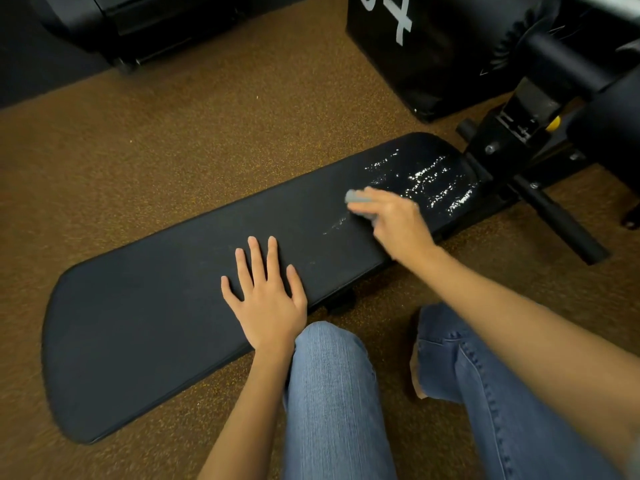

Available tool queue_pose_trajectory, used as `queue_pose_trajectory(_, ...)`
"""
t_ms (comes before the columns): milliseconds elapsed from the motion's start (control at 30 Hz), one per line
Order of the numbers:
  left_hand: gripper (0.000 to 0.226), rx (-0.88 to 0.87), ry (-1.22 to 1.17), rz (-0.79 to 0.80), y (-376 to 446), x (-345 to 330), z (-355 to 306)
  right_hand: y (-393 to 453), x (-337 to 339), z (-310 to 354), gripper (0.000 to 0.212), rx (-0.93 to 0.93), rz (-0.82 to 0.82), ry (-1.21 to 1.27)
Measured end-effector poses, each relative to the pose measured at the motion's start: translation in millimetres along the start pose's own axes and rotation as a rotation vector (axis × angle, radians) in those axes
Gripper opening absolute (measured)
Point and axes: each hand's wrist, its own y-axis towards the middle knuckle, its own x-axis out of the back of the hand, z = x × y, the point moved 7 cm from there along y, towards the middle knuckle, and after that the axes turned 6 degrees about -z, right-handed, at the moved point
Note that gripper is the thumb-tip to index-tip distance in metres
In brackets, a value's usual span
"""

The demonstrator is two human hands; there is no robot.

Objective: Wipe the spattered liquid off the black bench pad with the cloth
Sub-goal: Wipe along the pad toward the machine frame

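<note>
The right hand [394, 223] has its grip curled round a small grey cloth [358, 199], bunched so that only a wad shows past the fingertips and pressed down on the black bench pad [173, 306]. The cloth looks soft and light, so it should crumple and slide easily; a full-hand hold with the palm on top probably suits it better than a pinch, because it spreads pressure. Just beyond the grip, toward the frame end of the bench, lies the main patch of spattered liquid [429, 178], glinting in streaks. A thinner smear [334, 226] sits just beside the grip on its near side. The vinyl-looking pad is likely slick when wet. The left hand [266, 292] lies flat with fingers spread, well apart from the grip, holding nothing and probably steadying the person.
</note>
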Motion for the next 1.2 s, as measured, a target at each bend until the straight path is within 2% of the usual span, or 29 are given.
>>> queue_pose_trajectory(67,0.056,0.002,-0.003,-0.001,0.1,0.7,-1.0,11.1,5.9,-13.6,0.047,-0.138,-0.045,-0.036)
queue_pose_trajectory(100,0.056,0.002,-0.001,0.001,0.2,0.9,-1.3,11.6,3.5,-6.8,0.050,-0.141,-0.030,-0.038)
queue_pose_trajectory(167,0.057,0.004,0.004,0.004,0.2,1.0,-0.8,-3.4,-13.2,26.5,0.055,0.007,0.046,0.044)
queue_pose_trajectory(267,0.056,0.001,0.006,-0.003,0.2,1.7,-1.0,-51.5,-45.1,76.9,0.051,0.220,0.237,0.098)
queue_pose_trajectory(333,0.056,-0.003,0.007,-0.002,-0.2,1.5,-0.9,-52.5,-44.1,74.4,0.051,0.268,0.246,0.084)
queue_pose_trajectory(433,0.056,-0.002,0.002,0.011,0.4,0.0,-0.2,-16.3,-28.3,32.8,0.054,0.179,0.195,-0.017)
queue_pose_trajectory(533,0.056,0.005,-0.002,0.017,0.6,-0.2,0.2,14.2,-7.9,-11.6,0.049,-0.033,0.082,-0.059)
queue_pose_trajectory(600,0.056,0.007,0.002,0.013,1.0,0.2,-0.9,15.1,-5.9,-9.8,0.046,-0.070,0.051,-0.057)
queue_pose_trajectory(667,0.057,0.010,0.002,0.016,1.1,0.2,-1.1,0.3,-14.1,12.7,0.051,0.007,0.088,0.024)
queue_pose_trajectory(767,0.057,0.007,0.009,0.011,0.7,0.2,-0.8,-40.3,-28.7,55.2,0.052,0.282,0.200,0.037)
queue_pose_trajectory(833,0.057,0.007,-0.001,0.007,0.4,0.2,-0.3,-35.9,-27.1,53.9,0.053,0.337,0.209,0.029)
queue_pose_trajectory(900,0.056,0.003,-0.006,0.007,0.4,0.5,-1.1,-6.2,-23.9,34.8,0.055,0.239,0.164,-0.006)
queue_pose_trajectory(967,0.057,0.006,-0.005,0.012,1.0,0.4,-1.4,25.8,-20.5,14.2,0.053,0.061,0.088,-0.041)
queue_pose_trajectory(1033,0.057,0.008,0.006,0.011,0.5,0.4,-1.5,33.4,-25.0,17.2,0.050,-0.007,0.062,-0.005)
queue_pose_trajectory(1200,0.057,0.011,0.006,0.007,1.0,-0.8,-0.4,-29.2,-36.2,53.5,0.052,0.330,0.223,0.079)
